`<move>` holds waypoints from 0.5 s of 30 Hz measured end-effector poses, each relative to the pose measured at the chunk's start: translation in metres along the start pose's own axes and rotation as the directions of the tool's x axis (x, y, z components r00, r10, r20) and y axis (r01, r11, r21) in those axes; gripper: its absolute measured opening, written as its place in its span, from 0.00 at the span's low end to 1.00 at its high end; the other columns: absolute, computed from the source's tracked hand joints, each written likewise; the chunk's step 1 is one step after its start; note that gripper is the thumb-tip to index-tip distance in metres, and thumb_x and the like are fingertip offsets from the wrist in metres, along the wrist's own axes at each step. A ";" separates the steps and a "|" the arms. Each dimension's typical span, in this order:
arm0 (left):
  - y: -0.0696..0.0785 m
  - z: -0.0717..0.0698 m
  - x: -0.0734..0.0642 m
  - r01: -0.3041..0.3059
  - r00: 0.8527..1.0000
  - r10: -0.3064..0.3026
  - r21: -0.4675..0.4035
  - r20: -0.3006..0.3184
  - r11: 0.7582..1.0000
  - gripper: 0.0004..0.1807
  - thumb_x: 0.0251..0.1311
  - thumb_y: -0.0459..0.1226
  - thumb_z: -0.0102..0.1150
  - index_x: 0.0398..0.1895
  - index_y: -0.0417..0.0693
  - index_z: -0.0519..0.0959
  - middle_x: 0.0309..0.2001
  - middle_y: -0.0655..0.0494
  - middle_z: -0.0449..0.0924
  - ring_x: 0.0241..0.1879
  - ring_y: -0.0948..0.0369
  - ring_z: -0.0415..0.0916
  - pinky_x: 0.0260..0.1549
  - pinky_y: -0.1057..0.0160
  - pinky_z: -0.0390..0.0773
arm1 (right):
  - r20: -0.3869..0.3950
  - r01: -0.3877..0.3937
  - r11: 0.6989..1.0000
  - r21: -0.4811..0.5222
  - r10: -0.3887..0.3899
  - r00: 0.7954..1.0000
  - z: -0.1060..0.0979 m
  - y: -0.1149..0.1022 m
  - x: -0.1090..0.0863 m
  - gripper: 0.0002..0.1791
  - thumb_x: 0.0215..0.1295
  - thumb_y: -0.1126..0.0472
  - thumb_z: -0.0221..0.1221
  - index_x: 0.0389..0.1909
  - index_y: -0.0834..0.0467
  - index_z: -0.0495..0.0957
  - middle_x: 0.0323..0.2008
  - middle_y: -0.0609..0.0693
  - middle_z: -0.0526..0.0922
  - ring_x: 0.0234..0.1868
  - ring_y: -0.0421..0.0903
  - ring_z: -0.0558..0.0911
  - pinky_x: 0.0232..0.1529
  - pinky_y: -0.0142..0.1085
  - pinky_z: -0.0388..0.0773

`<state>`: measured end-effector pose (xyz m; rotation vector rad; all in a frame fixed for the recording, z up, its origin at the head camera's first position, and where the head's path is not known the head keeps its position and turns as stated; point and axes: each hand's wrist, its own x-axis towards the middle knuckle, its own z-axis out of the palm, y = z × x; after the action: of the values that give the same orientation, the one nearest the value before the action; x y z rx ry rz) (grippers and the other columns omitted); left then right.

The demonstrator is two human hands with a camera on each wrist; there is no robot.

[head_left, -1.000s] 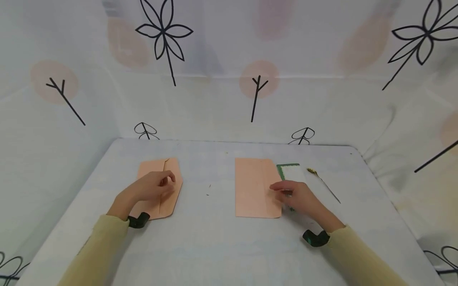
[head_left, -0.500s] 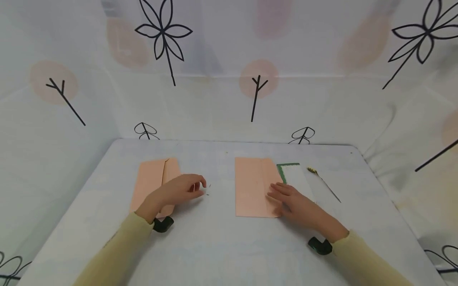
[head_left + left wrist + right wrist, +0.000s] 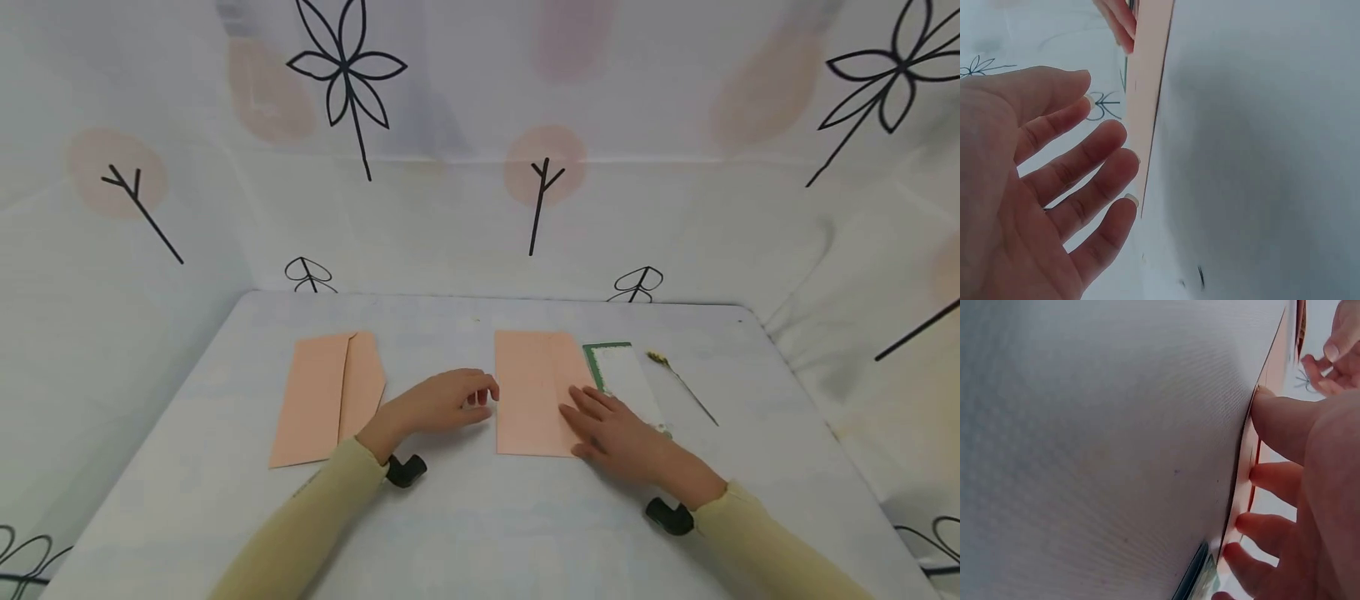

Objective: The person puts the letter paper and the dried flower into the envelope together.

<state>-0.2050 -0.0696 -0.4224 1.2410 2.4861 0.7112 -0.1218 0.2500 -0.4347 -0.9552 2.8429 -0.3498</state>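
Observation:
A pink envelope (image 3: 525, 392) lies at mid-table, and my right hand (image 3: 626, 437) rests its spread fingertips on the right part of it. In the right wrist view, the thumb (image 3: 1279, 419) touches near the envelope's edge. My left hand (image 3: 442, 402) hovers at that envelope's left edge, fingers loosely bent around nothing; in the left wrist view its fingertips (image 3: 1113, 134) overlap the pink edge. A second pink envelope (image 3: 311, 400) lies on the left, its pointed flap toward the right. Partly under my right hand and beside the middle envelope is a white card with a green border (image 3: 624, 375).
A thin-stemmed dried flower (image 3: 682, 385) with a yellow head lies right of the card. White cloth covers the table (image 3: 465, 525). Behind it hangs a white backdrop (image 3: 450, 225) with black plant drawings. Dark bands (image 3: 407, 472) sit at both wrists.
My left hand has moved right, from over the left envelope to the middle envelope's left edge. The right hand's fingers have spread flatter over the middle envelope.

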 end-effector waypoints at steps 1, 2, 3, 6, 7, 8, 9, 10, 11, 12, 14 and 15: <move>0.002 0.001 0.004 -0.002 1.000 0.002 -0.003 -0.001 1.000 0.10 0.70 0.42 0.55 0.51 0.53 0.77 0.40 0.66 0.73 0.40 0.65 0.72 0.41 0.65 0.73 | 0.016 -0.003 1.000 -0.004 0.003 1.000 0.000 0.000 0.000 0.33 0.72 0.52 0.57 0.72 0.64 0.64 0.74 0.66 0.56 0.73 0.66 0.55 0.67 0.60 0.56; 0.004 0.002 0.008 -0.005 1.000 0.005 -0.007 -0.004 1.000 0.10 0.71 0.42 0.55 0.51 0.53 0.77 0.40 0.65 0.73 0.40 0.64 0.72 0.41 0.65 0.73 | 0.030 -0.006 1.000 -0.005 0.006 1.000 -0.001 -0.001 0.000 0.33 0.73 0.52 0.57 0.72 0.64 0.63 0.74 0.66 0.56 0.73 0.66 0.54 0.67 0.60 0.56; 0.005 0.003 0.011 -0.006 1.000 0.006 -0.006 -0.006 1.000 0.10 0.71 0.42 0.55 0.51 0.53 0.76 0.39 0.65 0.73 0.40 0.64 0.72 0.41 0.65 0.73 | 0.040 -0.007 1.000 -0.008 0.007 0.999 -0.001 -0.001 0.000 0.33 0.73 0.52 0.56 0.72 0.64 0.63 0.74 0.66 0.55 0.74 0.66 0.54 0.67 0.60 0.56; 0.010 0.004 0.022 -0.016 1.000 0.016 -0.008 -0.004 1.000 0.10 0.71 0.42 0.55 0.52 0.51 0.76 0.39 0.63 0.73 0.39 0.64 0.72 0.41 0.66 0.72 | 0.055 -0.004 1.000 -0.016 0.005 0.998 -0.003 -0.004 0.000 0.32 0.74 0.53 0.55 0.72 0.64 0.62 0.74 0.67 0.55 0.74 0.67 0.54 0.67 0.60 0.55; 0.011 0.005 0.026 -0.015 1.000 0.015 -0.012 -0.001 1.000 0.11 0.71 0.42 0.55 0.52 0.51 0.75 0.39 0.63 0.73 0.39 0.65 0.72 0.40 0.66 0.72 | 0.057 -0.003 1.000 -0.017 0.004 0.998 -0.003 -0.004 0.000 0.32 0.74 0.53 0.55 0.72 0.65 0.62 0.74 0.68 0.54 0.74 0.67 0.54 0.67 0.60 0.54; 0.011 0.005 0.029 -0.011 1.000 0.011 -0.019 0.005 1.000 0.11 0.71 0.41 0.55 0.52 0.51 0.75 0.39 0.63 0.74 0.39 0.65 0.72 0.40 0.66 0.72 | 0.058 -0.003 1.000 -0.021 0.004 0.998 -0.004 -0.005 0.000 0.32 0.74 0.53 0.55 0.72 0.65 0.62 0.74 0.68 0.54 0.73 0.67 0.54 0.67 0.60 0.54; 0.011 0.006 0.033 -0.012 1.000 0.012 -0.021 0.009 1.000 0.11 0.71 0.41 0.55 0.53 0.51 0.75 0.39 0.63 0.74 0.38 0.65 0.71 0.40 0.66 0.72 | 0.060 -0.004 1.000 -0.029 0.006 0.998 -0.004 -0.005 0.001 0.32 0.74 0.52 0.55 0.73 0.64 0.62 0.74 0.68 0.54 0.73 0.67 0.54 0.67 0.61 0.54; 0.012 0.007 0.036 -0.008 1.000 0.009 -0.030 0.016 1.000 0.12 0.71 0.40 0.55 0.54 0.51 0.75 0.39 0.63 0.74 0.38 0.65 0.72 0.40 0.67 0.72 | 0.058 -0.002 0.999 -0.036 0.004 0.998 -0.004 -0.005 0.001 0.32 0.74 0.52 0.54 0.72 0.64 0.62 0.74 0.68 0.55 0.73 0.67 0.54 0.67 0.61 0.55; 0.012 0.008 0.040 -0.002 1.000 0.003 -0.039 0.022 0.999 0.12 0.70 0.40 0.55 0.55 0.51 0.75 0.39 0.63 0.74 0.38 0.66 0.72 0.40 0.67 0.72 | 0.058 -0.003 0.999 -0.042 0.005 0.998 -0.004 -0.006 0.001 0.32 0.74 0.52 0.54 0.72 0.64 0.62 0.74 0.68 0.55 0.73 0.67 0.54 0.67 0.61 0.55; 0.012 0.008 0.043 0.003 1.000 -0.001 -0.047 0.025 0.999 0.13 0.70 0.40 0.56 0.55 0.51 0.75 0.39 0.63 0.74 0.38 0.66 0.72 0.40 0.67 0.72 | 0.060 -0.007 0.999 -0.044 0.010 0.998 -0.003 -0.005 0.001 0.32 0.74 0.52 0.55 0.73 0.64 0.62 0.74 0.67 0.55 0.73 0.67 0.54 0.67 0.61 0.55; 0.012 0.010 0.051 0.003 1.000 -0.002 -0.057 0.031 0.998 0.14 0.70 0.39 0.56 0.56 0.51 0.75 0.39 0.62 0.74 0.38 0.66 0.72 0.40 0.68 0.72 | 0.059 -0.010 0.999 -0.046 0.013 0.998 -0.004 -0.006 0.001 0.32 0.74 0.52 0.55 0.72 0.64 0.62 0.74 0.67 0.55 0.73 0.67 0.55 0.66 0.62 0.55; 0.013 0.011 0.055 0.001 0.999 0.001 -0.058 0.034 0.998 0.14 0.69 0.40 0.57 0.56 0.51 0.75 0.38 0.62 0.74 0.38 0.66 0.72 0.40 0.68 0.72 | 0.060 -0.010 0.999 -0.042 0.012 0.998 -0.004 -0.006 0.001 0.32 0.74 0.52 0.55 0.73 0.64 0.62 0.74 0.67 0.55 0.73 0.67 0.54 0.66 0.62 0.55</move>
<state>-0.2244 -0.0155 -0.4262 1.2224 2.4209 0.7506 -0.1202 0.2458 -0.4295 -0.9410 2.8100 -0.2567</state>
